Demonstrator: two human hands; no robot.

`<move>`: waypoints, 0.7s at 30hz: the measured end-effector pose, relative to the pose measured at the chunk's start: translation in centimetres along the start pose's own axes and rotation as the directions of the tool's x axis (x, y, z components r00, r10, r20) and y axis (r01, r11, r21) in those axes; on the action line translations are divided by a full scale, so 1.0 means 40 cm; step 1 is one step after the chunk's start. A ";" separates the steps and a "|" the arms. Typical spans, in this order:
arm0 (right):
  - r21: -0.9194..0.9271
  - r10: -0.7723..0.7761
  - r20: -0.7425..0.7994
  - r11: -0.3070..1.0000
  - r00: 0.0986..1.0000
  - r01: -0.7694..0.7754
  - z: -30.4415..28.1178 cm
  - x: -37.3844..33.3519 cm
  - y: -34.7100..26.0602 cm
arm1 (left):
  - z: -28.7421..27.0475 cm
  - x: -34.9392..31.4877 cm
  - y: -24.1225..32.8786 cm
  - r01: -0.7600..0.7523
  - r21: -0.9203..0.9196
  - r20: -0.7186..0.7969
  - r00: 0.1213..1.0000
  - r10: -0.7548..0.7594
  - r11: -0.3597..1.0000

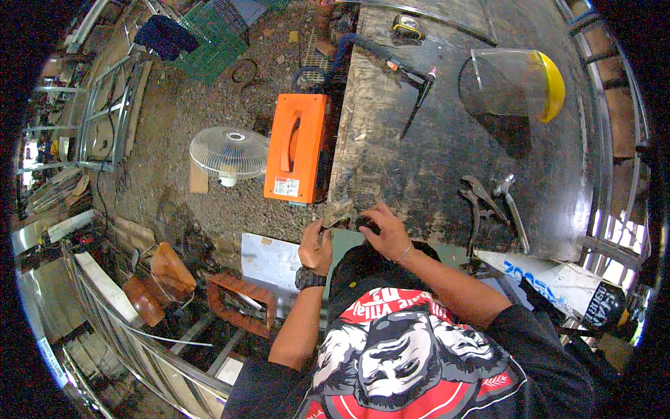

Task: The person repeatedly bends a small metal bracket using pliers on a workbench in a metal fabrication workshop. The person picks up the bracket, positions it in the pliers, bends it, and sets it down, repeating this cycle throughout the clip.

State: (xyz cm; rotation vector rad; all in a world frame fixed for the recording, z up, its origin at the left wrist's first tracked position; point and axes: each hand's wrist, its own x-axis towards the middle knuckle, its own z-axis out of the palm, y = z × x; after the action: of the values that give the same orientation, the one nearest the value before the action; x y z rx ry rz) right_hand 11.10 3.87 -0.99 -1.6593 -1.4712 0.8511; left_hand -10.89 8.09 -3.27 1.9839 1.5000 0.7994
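The left hand [316, 249] reaches up from the lower edge with its fingers loosely bent and drawn together, tips beside a small, tan, crumpled piece [340, 211] at the near left corner of the table [433, 164]; whether it pinches that piece cannot be told. The right hand [385, 232] comes in slantwise, back upward, fingers curled down at the near edge just right of the same corner, thumb by a small dark thing [368, 225]; how firmly it grips is hidden. A dark watch [307, 278] circles the left wrist, a thin bracelet [405, 251] the right. White lettering on red runs across the person's black T-shirt [412, 349], and blue lettering marks a white panel [558, 283] beyond the near right part of the table. An orange box [298, 143] with a handle slot, standing alongside the left edge, bears a white label [286, 186] printed too small to read. The tabletop is dark, scuffed and paler along its left edge. A torch-like tool [417, 91] lies toward the far left corner, a yellow-topped face shield [551, 87] toward the right edge, and locking pliers [481, 199] toward the near right corner. Gravelly ground [199, 105] carries a fan [230, 149].
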 end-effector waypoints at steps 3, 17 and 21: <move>-0.061 -0.006 0.021 0.998 1.000 0.007 0.006 0.001 -0.013 | -0.002 -0.002 0.001 0.016 0.010 0.014 1.000 -0.016 1.000; -0.169 -0.028 0.025 0.985 0.999 0.032 0.007 0.045 -0.070 | -0.003 -0.009 0.002 0.000 0.076 -0.008 1.000 0.001 0.997; -0.079 -0.053 -0.060 0.996 0.997 0.048 -0.031 0.042 -0.107 | -0.038 0.012 0.092 -0.022 0.243 -0.028 0.999 0.029 0.970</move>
State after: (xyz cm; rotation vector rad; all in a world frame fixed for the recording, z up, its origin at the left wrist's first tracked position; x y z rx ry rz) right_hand 10.26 5.69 3.33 -1.6830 -1.5140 0.7170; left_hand -9.48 7.72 0.47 2.1796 1.6614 0.6867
